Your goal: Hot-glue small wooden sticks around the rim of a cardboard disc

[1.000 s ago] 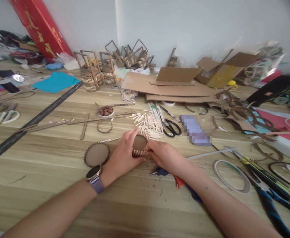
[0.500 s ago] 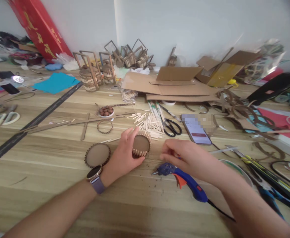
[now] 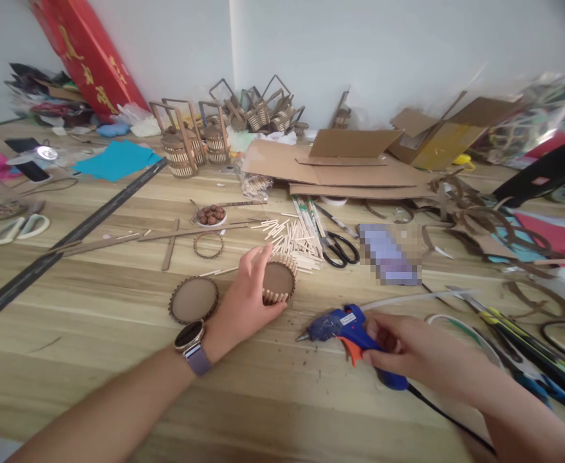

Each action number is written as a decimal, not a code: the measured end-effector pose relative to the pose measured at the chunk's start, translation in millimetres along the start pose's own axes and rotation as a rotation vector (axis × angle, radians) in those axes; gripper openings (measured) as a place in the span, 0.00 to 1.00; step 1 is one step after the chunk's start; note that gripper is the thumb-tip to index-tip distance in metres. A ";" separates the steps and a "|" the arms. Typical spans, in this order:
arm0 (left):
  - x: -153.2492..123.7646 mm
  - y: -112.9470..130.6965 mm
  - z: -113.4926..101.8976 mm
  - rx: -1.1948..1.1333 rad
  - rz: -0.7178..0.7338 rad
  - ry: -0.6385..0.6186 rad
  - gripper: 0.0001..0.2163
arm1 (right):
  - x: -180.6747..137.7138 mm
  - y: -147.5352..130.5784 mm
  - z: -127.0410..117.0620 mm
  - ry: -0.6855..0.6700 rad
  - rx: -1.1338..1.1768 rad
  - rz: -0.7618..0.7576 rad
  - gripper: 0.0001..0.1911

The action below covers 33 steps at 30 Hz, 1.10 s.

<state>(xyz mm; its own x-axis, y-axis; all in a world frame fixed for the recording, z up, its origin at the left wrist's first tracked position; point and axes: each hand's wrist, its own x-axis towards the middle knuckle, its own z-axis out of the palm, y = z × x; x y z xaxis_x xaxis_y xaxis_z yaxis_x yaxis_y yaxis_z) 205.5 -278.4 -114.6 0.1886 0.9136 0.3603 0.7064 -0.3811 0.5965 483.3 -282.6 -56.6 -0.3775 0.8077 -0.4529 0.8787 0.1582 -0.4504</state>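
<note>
My left hand (image 3: 250, 292) curves around the near-left side of a small round basket (image 3: 279, 278), thumb in front and fingers behind. Short pale sticks stand along the basket's rim around a brown disc. On the right, my right hand (image 3: 403, 344) is closed around the handle of a blue glue gun (image 3: 333, 325) with an orange trigger. The gun's nozzle points left, and a clear glue stick trails from its back. Beside my left wrist lies a brown disc with a notched edge (image 3: 194, 299). Loose wooden sticks (image 3: 295, 241) are heaped behind the basket.
Black-handled scissors (image 3: 343, 249) and a phone (image 3: 389, 254) lie beyond the gun. Pliers and a cutter (image 3: 518, 328) crowd the right. A notched ring (image 3: 208, 245), a bowl of brown beads (image 3: 212, 215), finished baskets (image 3: 180, 151) and cardboard (image 3: 340, 168) stand farther back.
My right hand has moved down and right from above the table and closed on the glue gun's handle. My left hand stays at the basket. The view has shifted slightly.
</note>
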 end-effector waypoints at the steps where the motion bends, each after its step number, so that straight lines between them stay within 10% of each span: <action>1: 0.0 0.0 -0.4 0.002 -0.002 -0.003 0.50 | 0.1 2.9 -0.1 -0.013 0.088 -0.004 0.05; 17: -0.7 -1.0 -1.7 -0.001 0.018 -0.009 0.48 | 13.3 13.2 11.7 0.078 0.974 0.093 0.16; 33: -1.0 -1.4 -0.4 -0.025 0.020 0.001 0.50 | 23.1 0.4 30.7 0.239 0.551 -0.164 0.19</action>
<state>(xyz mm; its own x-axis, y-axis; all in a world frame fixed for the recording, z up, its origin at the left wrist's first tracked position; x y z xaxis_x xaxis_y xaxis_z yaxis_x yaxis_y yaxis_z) 204.1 -278.9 -115.5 0.2017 0.9056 0.3732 0.6852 -0.4027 0.6069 466.0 -281.3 -90.8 -0.3628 0.9126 -0.1886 0.5112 0.0257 -0.8591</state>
